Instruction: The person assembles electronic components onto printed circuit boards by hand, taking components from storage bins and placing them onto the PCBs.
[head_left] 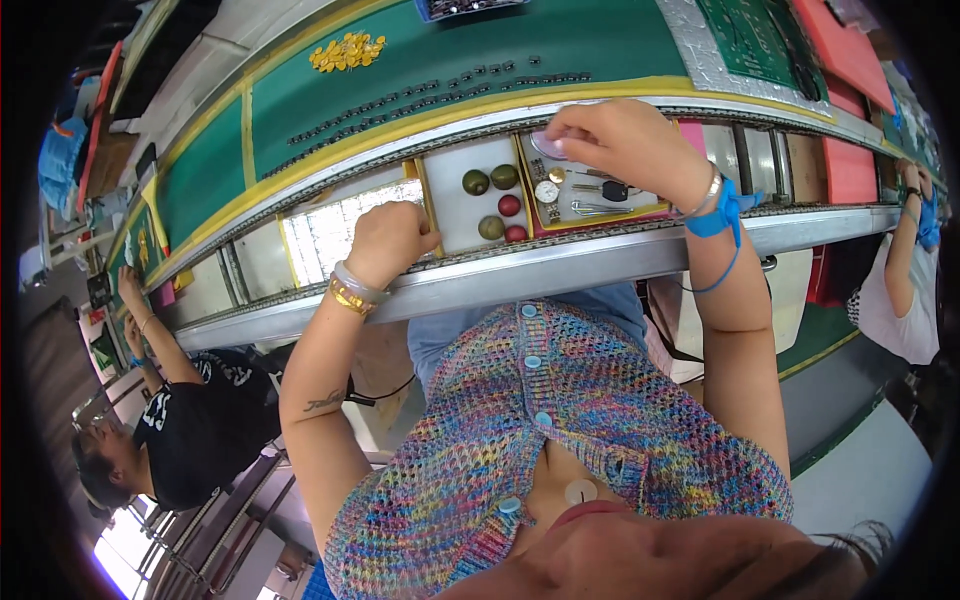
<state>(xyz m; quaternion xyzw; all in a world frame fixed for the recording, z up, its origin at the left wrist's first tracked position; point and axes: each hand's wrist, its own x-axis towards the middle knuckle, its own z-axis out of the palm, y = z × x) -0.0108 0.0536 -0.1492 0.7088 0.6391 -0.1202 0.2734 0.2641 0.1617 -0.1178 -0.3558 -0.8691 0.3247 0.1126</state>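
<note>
My right hand (pixel 625 142) reaches over the right end of a yellow-edged tray (pixel 575 224), its fingertips closed on the rim of a round pale lilac disc (pixel 547 146). Below it in that compartment lie a wristwatch (pixel 547 192), a small gold round piece (pixel 556 174), a black-headed key (pixel 614 190) and slim silver tools (pixel 600 209). The compartment to the left holds several round fruit-like balls, green (pixel 475 181) and red (pixel 509 205). My left hand (pixel 390 243) is curled closed at the left edge of this compartment, beside a shiny silver sheet (pixel 340 215); its fingertips are hidden.
Beyond the chain rail (pixel 400 150), a green mat (pixel 560 50) carries a yellow pile of small parts (pixel 348 52) and rows of small black parts (pixel 430 100). A circuit board (pixel 760 45) lies far right. Other people (pixel 205 425) work at left and right.
</note>
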